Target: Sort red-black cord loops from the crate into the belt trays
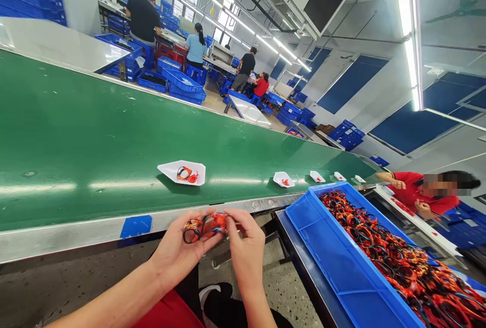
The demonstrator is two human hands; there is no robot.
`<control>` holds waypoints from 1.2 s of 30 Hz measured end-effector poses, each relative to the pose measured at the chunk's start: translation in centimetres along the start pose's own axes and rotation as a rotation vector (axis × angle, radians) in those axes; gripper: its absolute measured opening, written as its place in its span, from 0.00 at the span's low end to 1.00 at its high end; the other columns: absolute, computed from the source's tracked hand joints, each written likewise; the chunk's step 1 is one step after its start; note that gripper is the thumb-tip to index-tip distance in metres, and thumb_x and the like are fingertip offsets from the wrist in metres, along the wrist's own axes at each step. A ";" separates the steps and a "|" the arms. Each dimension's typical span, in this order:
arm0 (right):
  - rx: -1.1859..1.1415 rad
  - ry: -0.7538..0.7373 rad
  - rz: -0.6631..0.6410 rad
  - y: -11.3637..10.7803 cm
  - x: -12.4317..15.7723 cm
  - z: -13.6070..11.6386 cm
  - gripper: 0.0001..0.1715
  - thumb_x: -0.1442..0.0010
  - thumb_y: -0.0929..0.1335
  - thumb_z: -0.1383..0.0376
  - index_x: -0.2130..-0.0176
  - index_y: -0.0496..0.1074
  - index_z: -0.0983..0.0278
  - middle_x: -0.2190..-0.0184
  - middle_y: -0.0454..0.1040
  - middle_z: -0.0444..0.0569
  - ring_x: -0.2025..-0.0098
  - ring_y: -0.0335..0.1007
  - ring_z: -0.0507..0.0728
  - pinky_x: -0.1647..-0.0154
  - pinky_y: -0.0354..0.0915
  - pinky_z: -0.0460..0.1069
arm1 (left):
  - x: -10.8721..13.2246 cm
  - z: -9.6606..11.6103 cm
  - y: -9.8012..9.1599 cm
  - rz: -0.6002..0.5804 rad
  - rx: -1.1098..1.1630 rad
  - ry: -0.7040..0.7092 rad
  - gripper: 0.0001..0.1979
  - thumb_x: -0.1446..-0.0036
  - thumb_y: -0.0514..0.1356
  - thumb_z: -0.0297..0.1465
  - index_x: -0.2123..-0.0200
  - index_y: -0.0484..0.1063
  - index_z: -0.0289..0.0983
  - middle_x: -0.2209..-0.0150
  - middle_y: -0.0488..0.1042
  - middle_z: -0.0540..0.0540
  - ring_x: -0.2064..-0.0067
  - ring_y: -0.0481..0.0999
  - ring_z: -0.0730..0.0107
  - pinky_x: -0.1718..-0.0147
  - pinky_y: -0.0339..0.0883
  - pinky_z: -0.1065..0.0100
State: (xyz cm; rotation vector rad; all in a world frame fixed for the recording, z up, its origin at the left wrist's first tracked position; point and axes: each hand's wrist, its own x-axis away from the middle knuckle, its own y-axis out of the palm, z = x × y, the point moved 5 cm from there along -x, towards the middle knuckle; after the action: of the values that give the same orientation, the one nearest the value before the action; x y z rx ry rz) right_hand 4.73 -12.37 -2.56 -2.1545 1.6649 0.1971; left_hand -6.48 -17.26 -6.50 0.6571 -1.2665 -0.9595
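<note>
**Wire handling in progress, incomplete**

At lower centre of the frame, the left hand [176,247] cradles coiled wires [214,224] in its curled fingers. The right hand [246,237], just beside it, grips the same wires between thumb and fingers. Blur prevents a count of the loops. The held wires are not yet set down.

At mid-frame, on the green belt [114,130], the nearest white tray [170,169] contains one looped coil [185,172] and red pieces [193,178]; this tray appears the furthest advanced. The next tray [279,178], right of centre, shows red pieces and no visible coil. Contents of the three farther trays [315,174] are too small to verify.

At lower right, the blue bin [337,267] is heaped with similar coils [379,237]; in my judgement, most of the work remains.
</note>
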 end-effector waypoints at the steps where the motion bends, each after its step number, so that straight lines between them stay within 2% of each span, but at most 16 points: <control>1: -0.156 0.137 0.050 -0.3 0.0 1.0 0.08 0.45 0.69 0.63 0.64 0.77 0.61 0.68 0.75 0.49 0.66 0.70 0.54 0.66 0.69 0.49 | 0.1 -0.2 0.0 0.001 0.005 -0.019 0.09 0.47 0.54 0.22 0.64 0.73 0.29 0.62 0.76 0.37 0.59 0.77 0.56 0.58 0.74 0.53; 3: -0.495 0.385 0.115 -0.5 0.3 2.7 0.11 0.51 0.73 0.61 0.66 0.76 0.64 0.71 0.75 0.47 0.72 0.69 0.51 0.74 0.66 0.45 | 0.1 -0.4 0.0 0.012 0.004 -0.040 0.10 0.48 0.54 0.22 0.62 0.72 0.29 0.58 0.75 0.34 0.53 0.75 0.50 0.55 0.72 0.51; 6: -0.858 0.583 0.155 -0.3 0.8 4.0 0.15 0.57 0.77 0.61 0.68 0.75 0.64 0.73 0.73 0.44 0.75 0.65 0.47 0.78 0.63 0.41 | 0.0 -0.7 -0.2 0.053 0.002 -0.042 0.12 0.49 0.55 0.23 0.59 0.71 0.27 0.56 0.74 0.32 0.49 0.72 0.45 0.54 0.72 0.50; 9: -1.007 0.641 0.152 -0.1 1.1 4.6 0.16 0.57 0.77 0.62 0.66 0.75 0.63 0.72 0.72 0.43 0.74 0.65 0.46 0.78 0.63 0.39 | -0.2 -1.0 -0.3 0.066 -0.008 -0.049 0.14 0.49 0.55 0.22 0.58 0.70 0.25 0.54 0.73 0.30 0.48 0.71 0.44 0.54 0.72 0.51; 13: -1.067 0.669 0.155 -0.1 1.3 5.3 0.14 0.55 0.76 0.63 0.66 0.75 0.63 0.71 0.72 0.43 0.73 0.66 0.45 0.76 0.64 0.38 | -0.3 -1.1 -0.3 0.049 -0.011 -0.060 0.13 0.49 0.56 0.23 0.58 0.70 0.26 0.53 0.72 0.30 0.48 0.70 0.44 0.54 0.72 0.51; 22: -1.033 0.652 0.195 -0.2 1.1 6.4 0.16 0.57 0.77 0.64 0.66 0.75 0.64 0.72 0.73 0.43 0.75 0.66 0.45 0.77 0.64 0.39 | -0.5 -1.1 -0.5 0.060 0.001 -0.060 0.13 0.48 0.55 0.22 0.58 0.70 0.27 0.51 0.72 0.30 0.48 0.71 0.46 0.54 0.72 0.51; 25: -0.948 0.615 0.243 -1.2 0.2 7.5 0.18 0.60 0.78 0.62 0.67 0.74 0.64 0.72 0.74 0.43 0.76 0.65 0.45 0.79 0.62 0.38 | -0.6 -1.0 -0.5 0.059 0.007 -0.068 0.15 0.49 0.55 0.23 0.56 0.69 0.26 0.50 0.71 0.29 0.48 0.71 0.45 0.54 0.72 0.51; 30: -0.547 0.466 0.454 -6.0 -4.8 9.1 0.21 0.62 0.77 0.58 0.68 0.74 0.66 0.72 0.74 0.45 0.77 0.66 0.47 0.78 0.65 0.41 | -0.5 -0.8 -0.4 0.064 -0.003 -0.058 0.17 0.49 0.55 0.23 0.54 0.68 0.25 0.49 0.70 0.29 0.49 0.72 0.45 0.54 0.73 0.52; 34: -0.421 0.388 0.533 -10.0 -10.0 9.1 0.19 0.60 0.75 0.61 0.66 0.73 0.66 0.71 0.75 0.47 0.72 0.70 0.49 0.73 0.68 0.42 | -0.2 -0.6 -0.2 0.059 -0.001 -0.047 0.19 0.49 0.55 0.24 0.53 0.68 0.24 0.49 0.70 0.28 0.49 0.72 0.45 0.54 0.73 0.52; 36: -0.363 0.361 0.550 -11.0 -11.1 8.7 0.19 0.58 0.74 0.62 0.64 0.73 0.67 0.68 0.74 0.48 0.68 0.71 0.50 0.69 0.69 0.43 | -0.2 -0.6 -0.2 0.047 0.003 -0.056 0.19 0.49 0.55 0.24 0.52 0.67 0.24 0.49 0.69 0.27 0.49 0.72 0.46 0.54 0.72 0.54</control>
State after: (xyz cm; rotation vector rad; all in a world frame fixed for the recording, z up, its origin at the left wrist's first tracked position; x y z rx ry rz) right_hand 13.33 3.27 -3.94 -1.9985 2.5886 0.2967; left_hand -5.93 -17.20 -6.86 0.6034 -1.3278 -0.9434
